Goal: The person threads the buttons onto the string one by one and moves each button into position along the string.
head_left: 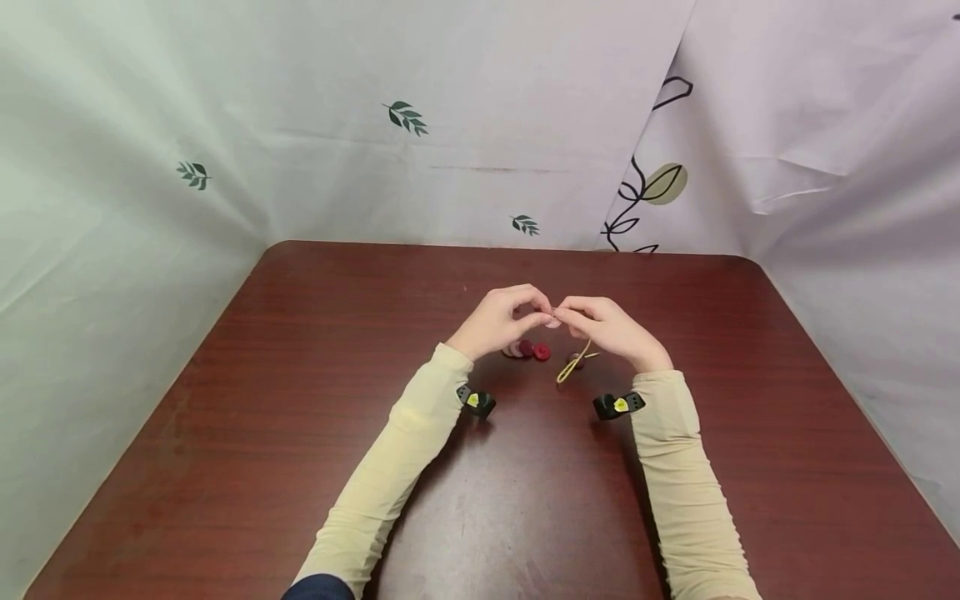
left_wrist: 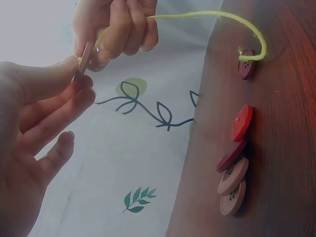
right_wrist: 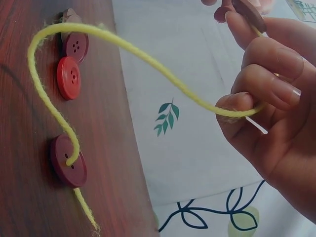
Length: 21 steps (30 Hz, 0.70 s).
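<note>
On the left, the left hand [head_left: 501, 321] is hovering over the table [head_left: 480, 508], well in from its left edge and short of the far edge. Its thumb and fingertips are clamped on the rim of a pale button [head_left: 552, 322] — gripping only the edge, presumably so that the holes are being left uncovered. The pale button is being held up off the table, between the two hands.

Below it, roughly midway between the table's left and right edges, two beige buttons [left_wrist: 236, 200] and a maroon button [left_wrist: 232, 158] are lying overlapped, with a red button [left_wrist: 241, 124] sitting just beside the maroon one. They are resting straight on the table rather than in a bowl or tray, seemingly gathered there for easy reach.

Further towards the right edge, a second maroon button [right_wrist: 57, 158] is lying apart from that row. A yellow cord [right_wrist: 69, 27] is running into one of its holes, and a short tail is showing from beneath it — the cord's likely anchor.

The right hand [head_left: 611, 329] is holding the cord in curled fingers, apparently controlling the slack. Its thumb and fingertips are closing in at the pale button; whether they are pinching it too, or whether the cord is passing through it, I cannot tell.
</note>
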### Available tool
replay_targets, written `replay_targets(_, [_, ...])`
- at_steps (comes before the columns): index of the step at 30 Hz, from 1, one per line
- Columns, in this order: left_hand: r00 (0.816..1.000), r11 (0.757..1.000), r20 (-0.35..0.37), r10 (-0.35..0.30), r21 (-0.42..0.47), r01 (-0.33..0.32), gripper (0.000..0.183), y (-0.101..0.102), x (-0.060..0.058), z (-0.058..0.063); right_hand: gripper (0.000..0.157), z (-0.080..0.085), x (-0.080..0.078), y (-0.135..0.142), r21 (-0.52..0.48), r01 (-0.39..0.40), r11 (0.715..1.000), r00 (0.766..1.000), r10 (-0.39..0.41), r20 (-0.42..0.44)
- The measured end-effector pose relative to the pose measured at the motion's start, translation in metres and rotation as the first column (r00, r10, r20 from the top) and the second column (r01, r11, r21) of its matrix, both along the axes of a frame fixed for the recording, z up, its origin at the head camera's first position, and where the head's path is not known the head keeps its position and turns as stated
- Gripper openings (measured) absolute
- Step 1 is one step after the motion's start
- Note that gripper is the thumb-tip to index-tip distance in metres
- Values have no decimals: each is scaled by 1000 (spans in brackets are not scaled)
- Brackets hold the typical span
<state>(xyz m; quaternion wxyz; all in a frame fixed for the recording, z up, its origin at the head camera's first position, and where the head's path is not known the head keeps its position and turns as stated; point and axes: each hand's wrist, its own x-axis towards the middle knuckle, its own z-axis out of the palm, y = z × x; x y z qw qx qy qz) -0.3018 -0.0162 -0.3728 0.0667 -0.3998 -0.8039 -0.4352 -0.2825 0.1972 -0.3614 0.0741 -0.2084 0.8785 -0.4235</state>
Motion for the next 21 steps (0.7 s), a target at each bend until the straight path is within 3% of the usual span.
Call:
replay_targets(9, [998, 999, 52, 41, -23, -40, 7, 0, 0, 2, 23, -1, 0, 3, 17, 5, 1000, 1000, -5, -18])
replay_targets(21, [994, 994, 31, 107, 18, -107, 12, -1, -4, 2, 31, -3, -2, 11, 7, 15, 1000, 1000, -15, -1])
